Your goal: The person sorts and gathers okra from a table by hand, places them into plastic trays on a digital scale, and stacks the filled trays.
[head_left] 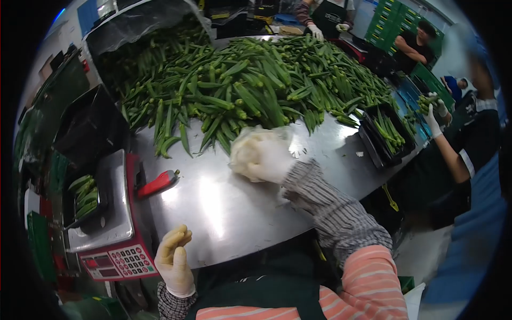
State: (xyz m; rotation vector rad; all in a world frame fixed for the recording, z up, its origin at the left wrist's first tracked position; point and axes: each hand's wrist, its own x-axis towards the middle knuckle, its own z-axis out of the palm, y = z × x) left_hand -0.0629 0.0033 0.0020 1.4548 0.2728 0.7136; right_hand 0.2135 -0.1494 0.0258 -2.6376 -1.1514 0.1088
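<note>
My right hand [269, 160], in a white glove, presses a crumpled whitish cloth [246, 153] on the metal table [229, 213], just in front of a big heap of okra [256, 85]. My left hand [175, 258], gloved, is raised at the table's near edge beside the scale, its fingers curled a little and apart with nothing between them. A red-handled tool [158, 183] lies on the table between my left hand and the heap. On the red scale [114, 240] at the left sits a black tray [101, 205] with several okra pods in it.
Black trays [385, 136] with okra stand at the table's right side. Empty-looking black containers [90, 125] are stacked at the left. A co-worker's gloved hands [433, 114] hold okra at the right. Other people stand behind the heap, near green crates [394, 21].
</note>
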